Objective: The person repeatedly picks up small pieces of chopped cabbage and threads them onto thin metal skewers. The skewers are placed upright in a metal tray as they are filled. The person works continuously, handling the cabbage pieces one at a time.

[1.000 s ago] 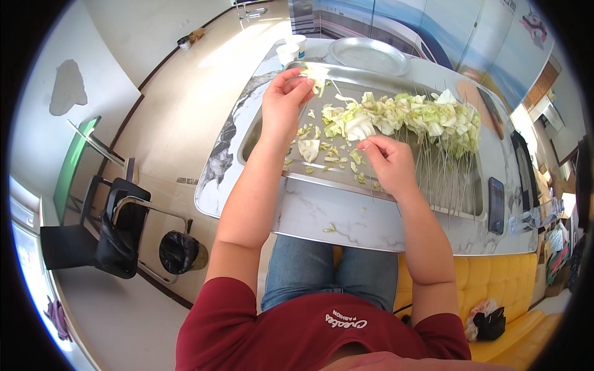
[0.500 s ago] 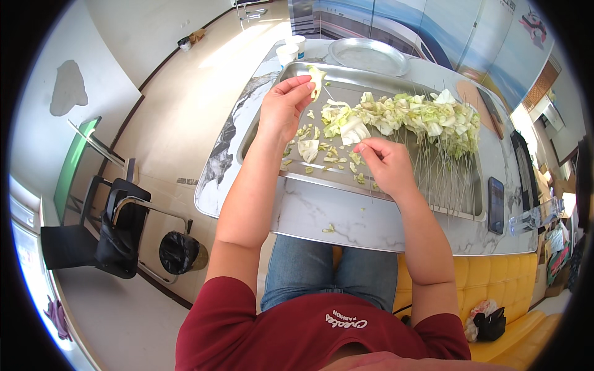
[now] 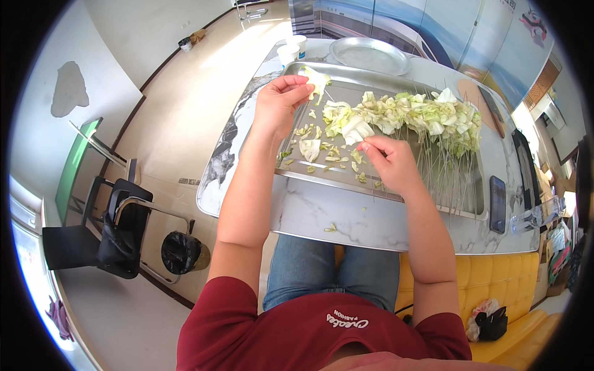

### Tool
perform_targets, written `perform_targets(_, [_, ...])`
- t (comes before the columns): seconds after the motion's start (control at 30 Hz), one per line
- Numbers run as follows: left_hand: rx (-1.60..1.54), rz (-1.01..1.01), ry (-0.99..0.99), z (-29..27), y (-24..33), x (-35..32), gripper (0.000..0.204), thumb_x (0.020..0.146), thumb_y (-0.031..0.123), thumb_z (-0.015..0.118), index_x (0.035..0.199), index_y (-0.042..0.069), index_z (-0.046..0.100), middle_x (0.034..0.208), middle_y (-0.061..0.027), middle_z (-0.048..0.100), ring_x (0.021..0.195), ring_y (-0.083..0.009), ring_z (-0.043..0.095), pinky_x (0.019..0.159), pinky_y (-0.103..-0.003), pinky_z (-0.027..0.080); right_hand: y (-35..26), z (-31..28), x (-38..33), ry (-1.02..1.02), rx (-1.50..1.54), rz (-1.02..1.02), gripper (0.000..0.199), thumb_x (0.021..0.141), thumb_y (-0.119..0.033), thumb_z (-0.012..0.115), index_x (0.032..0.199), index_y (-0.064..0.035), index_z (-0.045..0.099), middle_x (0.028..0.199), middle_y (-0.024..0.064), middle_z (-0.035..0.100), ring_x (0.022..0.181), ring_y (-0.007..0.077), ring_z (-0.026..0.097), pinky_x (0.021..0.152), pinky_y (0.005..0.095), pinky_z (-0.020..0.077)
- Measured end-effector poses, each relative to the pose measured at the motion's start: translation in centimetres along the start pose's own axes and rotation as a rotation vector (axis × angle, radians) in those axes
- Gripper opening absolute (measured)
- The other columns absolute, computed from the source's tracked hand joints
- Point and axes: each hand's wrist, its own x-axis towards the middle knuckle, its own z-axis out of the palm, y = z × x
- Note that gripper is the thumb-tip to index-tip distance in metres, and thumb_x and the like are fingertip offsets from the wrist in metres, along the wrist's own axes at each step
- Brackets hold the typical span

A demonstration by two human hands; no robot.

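Over the left part of the metal tray (image 3: 334, 179), my left hand (image 3: 279, 102) pinches a pale green cabbage leaf piece (image 3: 317, 83). My right hand (image 3: 391, 162) is closed in a pinch at the lower end of a thin skewer that carries cabbage pieces (image 3: 356, 130). The skewer's bare tip (image 3: 330, 96) shows just below the leaf in my left hand. To the right, many cabbage-loaded skewers (image 3: 427, 117) lie side by side, their thin bare ends pointing toward me. Loose cabbage scraps (image 3: 309, 149) lie on the tray between my hands.
A round metal tray (image 3: 369, 55) and white paper cups (image 3: 289, 54) stand on the table's far side. At the right are a cutting board (image 3: 479, 105) with a knife, a phone (image 3: 497, 204) and a clear plastic container (image 3: 537, 216). A lined bin (image 3: 180, 252) stands left.
My left hand has shifted slightly down and left, and its cabbage leaf has turned to show more of its broad side. My right hand keeps its pinch nearly in place.
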Motion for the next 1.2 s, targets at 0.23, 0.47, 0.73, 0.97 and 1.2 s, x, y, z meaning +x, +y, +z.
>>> perform_targets(0.23, [-0.032, -0.088, -0.074, -0.9, -0.1, 0.4, 0.030, 0.080, -0.002, 0.071, 0.101, 0.006, 0.051, 0.090, -0.0077, 0.066, 0.083, -0.0145, 0.064, 0.074, -0.026, 0.051, 0.1, 0.1, 0.0, -0.002, -0.041, -0.070, 0.014, 0.089, -0.012, 0.061, 0.093, -0.0011, 0.069, 0.067, 0.0104, 0.063, 0.052, 0.0122, 0.048, 0.050, 0.0281, 0.0379])
perform_targets(0.47, [0.127, -0.197, -0.190, 2.3, 0.1, -1.5, 0.038, 0.077, 0.000, 0.074, 0.104, 0.008, 0.048, 0.093, -0.0080, 0.065, 0.084, -0.0145, 0.063, 0.075, -0.027, 0.049, -0.4, 0.2, 0.1, 0.061, 0.003, 0.073, 0.015, 0.091, -0.014, 0.059, 0.092, -0.0015, 0.068, 0.063, 0.0056, 0.059, 0.053, 0.0094, 0.045, 0.051, 0.0272, 0.0367])
perform_targets(0.73, [0.042, -0.235, -0.262, 3.2, -1.4, -1.8, 0.033, 0.090, 0.019, 0.066, 0.117, 0.003, 0.056, 0.105, -0.0055, 0.064, 0.085, -0.0104, 0.060, 0.082, -0.030, 0.055, -0.6, 0.1, 0.1, 0.114, 0.111, 0.125, 0.016, 0.093, -0.014, 0.059, 0.095, -0.0019, 0.068, 0.064, 0.0013, 0.056, 0.056, 0.0070, 0.042, 0.053, 0.0254, 0.0359])
perform_targets(0.97, [-0.002, -0.230, -0.339, 4.4, -2.8, -2.7, 0.035, 0.089, 0.010, 0.067, 0.121, 0.001, 0.055, 0.112, -0.0084, 0.064, 0.097, -0.0156, 0.064, 0.085, -0.031, 0.056, -0.1, 0.8, 0.2, 0.181, 0.066, 0.124, 0.016, 0.092, -0.016, 0.060, 0.097, -0.0024, 0.068, 0.060, 0.0010, 0.053, 0.055, 0.0067, 0.042, 0.051, 0.0256, 0.0353])
perform_targets(1.2, [-0.050, -0.204, -0.355, 4.7, -3.2, -2.8, 0.036, 0.086, 0.003, 0.067, 0.121, -0.001, 0.056, 0.107, -0.0086, 0.067, 0.095, -0.0147, 0.065, 0.082, -0.028, 0.054, 0.1, 1.0, 0.4, 0.164, 0.103, 0.134, 0.017, 0.093, -0.016, 0.058, 0.100, -0.0034, 0.068, 0.060, 0.0007, 0.052, 0.054, 0.0070, 0.041, 0.051, 0.0259, 0.0353])
